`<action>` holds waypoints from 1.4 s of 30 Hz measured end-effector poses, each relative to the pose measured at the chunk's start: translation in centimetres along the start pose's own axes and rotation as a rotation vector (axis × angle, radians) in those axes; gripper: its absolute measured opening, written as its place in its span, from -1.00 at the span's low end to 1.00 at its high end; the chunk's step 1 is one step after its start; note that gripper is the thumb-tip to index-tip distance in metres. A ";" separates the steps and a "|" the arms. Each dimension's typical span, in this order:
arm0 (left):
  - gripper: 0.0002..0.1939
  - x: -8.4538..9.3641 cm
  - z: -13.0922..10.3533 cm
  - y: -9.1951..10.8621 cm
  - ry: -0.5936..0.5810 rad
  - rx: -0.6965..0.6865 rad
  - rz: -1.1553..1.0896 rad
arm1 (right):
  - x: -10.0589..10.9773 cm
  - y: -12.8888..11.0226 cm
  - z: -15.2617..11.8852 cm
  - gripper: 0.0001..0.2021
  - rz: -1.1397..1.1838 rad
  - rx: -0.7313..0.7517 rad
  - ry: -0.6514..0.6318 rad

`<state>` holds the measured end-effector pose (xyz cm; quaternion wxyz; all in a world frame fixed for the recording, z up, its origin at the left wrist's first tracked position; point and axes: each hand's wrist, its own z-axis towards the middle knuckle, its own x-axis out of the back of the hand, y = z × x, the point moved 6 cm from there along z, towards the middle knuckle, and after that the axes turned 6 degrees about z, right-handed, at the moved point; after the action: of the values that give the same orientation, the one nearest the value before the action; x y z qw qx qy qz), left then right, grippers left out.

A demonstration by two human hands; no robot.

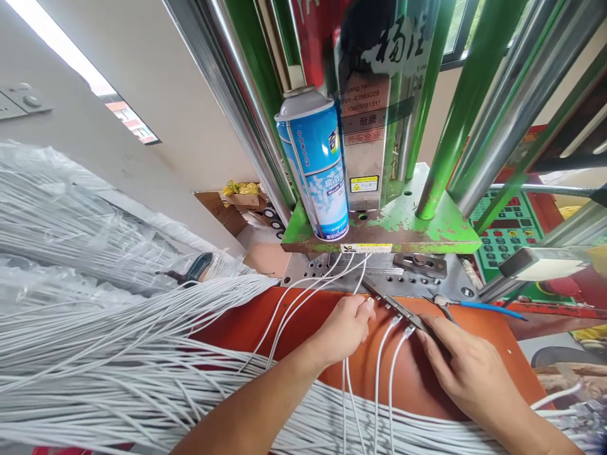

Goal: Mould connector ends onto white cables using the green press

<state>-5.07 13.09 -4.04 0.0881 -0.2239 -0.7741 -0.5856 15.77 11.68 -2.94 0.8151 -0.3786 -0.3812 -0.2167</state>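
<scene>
Over the orange bench top (418,379): metal bar (397,308), slanted between my hands.
Right hand (474,359): fingers clamped on the bar's near end.
Left hand (348,325): fingertips pinched together on white cables (344,382), beside the bar.
Plugs (408,331): two, at the bar near my right thumb.
Pliers (490,308): blue-handled, just beyond my right hand.
Spray can (315,177): standing on green plate (446,227).

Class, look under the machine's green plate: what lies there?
A drilled steel plate and white cables running beneath the green plate; the cables' ends there are covered.
</scene>
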 end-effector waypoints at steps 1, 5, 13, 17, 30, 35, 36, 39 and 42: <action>-0.65 -0.4 0.1 -0.4 -0.046 0.052 -0.031 | 0.0 0.0 0.1 -0.79 0.008 0.002 -0.004; -0.70 -1.3 0.5 -0.9 -0.161 0.134 -0.061 | -0.4 -0.1 0.3 -0.80 0.046 0.010 -0.027; -0.66 -1.0 1.0 -0.2 -0.200 0.120 0.008 | -1.1 -0.2 0.0 -0.81 0.126 0.003 -0.077; -0.62 -1.3 0.9 -0.1 -0.179 0.111 -0.020 | -1.4 -0.7 -0.3 -0.78 0.159 0.041 -0.129; -0.64 0.3 1.4 -1.2 -0.034 0.100 0.075 | -1.0 0.2 -0.3 -0.79 0.078 -0.032 -0.046; -0.61 0.4 1.8 -0.8 -0.009 0.045 0.129 | -1.4 -0.1 -0.3 -0.80 0.161 -0.023 -0.104; -0.61 0.4 1.8 -0.6 0.004 0.025 0.174 | -1.4 -0.2 -0.3 -0.80 0.176 -0.019 -0.121; -0.60 0.6 1.8 0.0 0.052 -0.036 0.284 | -1.3 -0.5 -0.4 -0.79 0.239 -0.007 -0.178; -0.59 0.7 1.4 0.8 0.049 -0.054 0.389 | -1.1 -0.6 -0.3 -0.79 0.291 -0.015 -0.196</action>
<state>-5.14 14.74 -3.50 0.2120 -0.3572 -0.6980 -0.5834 14.83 11.10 -3.67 0.7940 -0.4552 -0.3983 -0.0611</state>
